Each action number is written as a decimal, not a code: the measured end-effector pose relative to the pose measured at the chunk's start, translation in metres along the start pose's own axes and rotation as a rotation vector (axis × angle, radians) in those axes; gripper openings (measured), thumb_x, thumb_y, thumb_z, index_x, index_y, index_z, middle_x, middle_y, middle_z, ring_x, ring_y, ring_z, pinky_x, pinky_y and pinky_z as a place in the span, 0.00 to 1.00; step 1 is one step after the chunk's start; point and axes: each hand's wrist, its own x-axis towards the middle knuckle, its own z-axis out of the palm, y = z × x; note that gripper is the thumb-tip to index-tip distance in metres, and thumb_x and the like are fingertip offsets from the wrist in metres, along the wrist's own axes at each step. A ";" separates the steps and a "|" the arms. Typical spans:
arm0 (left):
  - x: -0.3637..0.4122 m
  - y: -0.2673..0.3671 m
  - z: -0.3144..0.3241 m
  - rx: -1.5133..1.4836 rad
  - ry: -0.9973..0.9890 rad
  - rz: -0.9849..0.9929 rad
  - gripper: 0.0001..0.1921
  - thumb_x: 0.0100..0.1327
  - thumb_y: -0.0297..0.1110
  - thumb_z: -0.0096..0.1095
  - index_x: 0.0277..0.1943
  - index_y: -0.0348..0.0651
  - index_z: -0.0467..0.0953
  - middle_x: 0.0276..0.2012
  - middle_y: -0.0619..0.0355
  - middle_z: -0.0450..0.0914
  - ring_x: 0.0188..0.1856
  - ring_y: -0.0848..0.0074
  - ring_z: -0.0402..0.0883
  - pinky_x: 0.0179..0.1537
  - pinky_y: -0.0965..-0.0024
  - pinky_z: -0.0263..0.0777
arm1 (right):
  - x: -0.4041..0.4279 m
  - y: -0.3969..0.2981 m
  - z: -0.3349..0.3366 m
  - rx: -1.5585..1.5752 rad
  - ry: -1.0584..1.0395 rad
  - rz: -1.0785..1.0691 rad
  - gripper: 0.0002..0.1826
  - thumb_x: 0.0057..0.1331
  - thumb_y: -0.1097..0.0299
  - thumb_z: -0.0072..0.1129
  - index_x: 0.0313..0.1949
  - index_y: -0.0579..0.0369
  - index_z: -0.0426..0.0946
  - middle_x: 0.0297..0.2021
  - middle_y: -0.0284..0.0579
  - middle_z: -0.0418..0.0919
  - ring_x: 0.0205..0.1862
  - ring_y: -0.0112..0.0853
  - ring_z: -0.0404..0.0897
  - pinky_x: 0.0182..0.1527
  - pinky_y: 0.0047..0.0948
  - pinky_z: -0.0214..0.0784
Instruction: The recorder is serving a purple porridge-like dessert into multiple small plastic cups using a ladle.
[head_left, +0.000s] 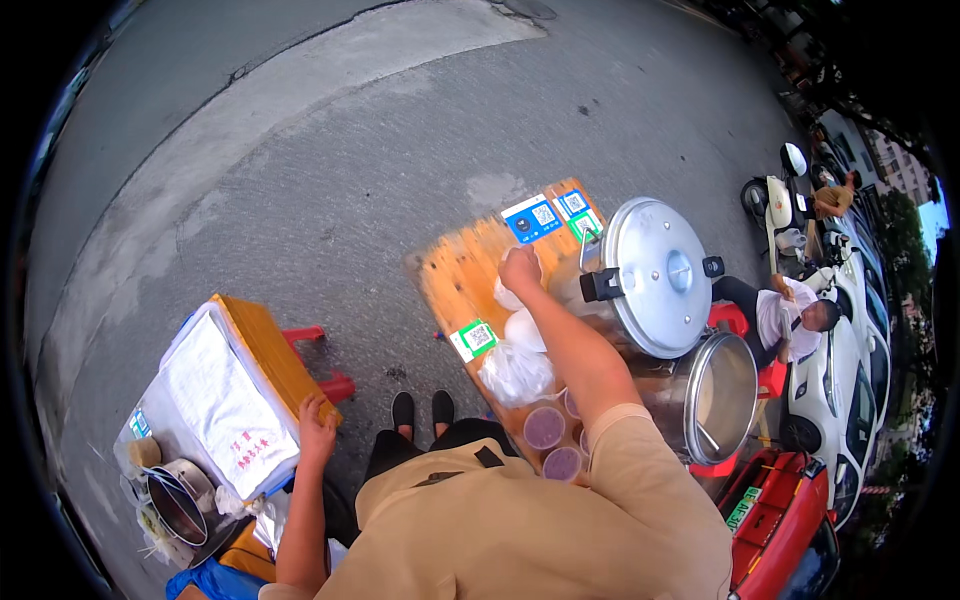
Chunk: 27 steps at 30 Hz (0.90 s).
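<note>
My right hand (520, 268) is at the far part of a wooden table (450, 262), fingers curled at the top of a white, plastic-wrapped item (507, 295); whether it grips this is unclear. Nearer me on the table are another rounded white item (524, 330), a bunch of clear plastic bags (517, 373) and several lidded cups of purple contents (544, 428). My left hand (317, 429) rests its fingers on the edge of an orange-sided box (274, 352), whose top bears a white towel (225, 397). The left hand seems to hold nothing.
A large metal pot with a clamped lid (660, 277) and an uncovered steel pot (724, 397) stand right of the table. Printed code cards (532, 219) lie on it. A seated person (791, 319), a scooter (780, 202) and parked cars (780, 517) are further right. A metal pail (180, 499) is lower left.
</note>
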 end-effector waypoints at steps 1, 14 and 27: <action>0.015 0.011 0.008 -0.047 -0.059 0.049 0.19 0.61 0.28 0.62 0.55 0.35 0.75 0.62 0.39 0.70 0.65 0.48 0.70 0.67 0.58 0.62 | 0.001 0.006 -0.003 0.034 0.058 -0.080 0.13 0.60 0.65 0.61 0.41 0.59 0.83 0.54 0.57 0.72 0.55 0.50 0.75 0.54 0.45 0.73; 0.173 0.251 0.098 -1.165 -0.789 -0.269 0.30 0.71 0.49 0.60 0.68 0.42 0.65 0.63 0.54 0.72 0.63 0.66 0.72 0.59 0.58 0.71 | -0.100 -0.047 -0.083 0.700 0.213 -0.323 0.06 0.60 0.74 0.63 0.30 0.62 0.75 0.42 0.48 0.71 0.42 0.38 0.76 0.43 0.32 0.75; 0.069 0.230 0.120 -1.097 -1.139 -0.168 0.16 0.65 0.27 0.68 0.52 0.40 0.71 0.47 0.56 0.78 0.46 0.72 0.83 0.48 0.66 0.81 | -0.312 -0.026 -0.047 0.990 0.027 0.035 0.08 0.64 0.74 0.65 0.41 0.59 0.76 0.48 0.41 0.69 0.49 0.29 0.75 0.46 0.29 0.76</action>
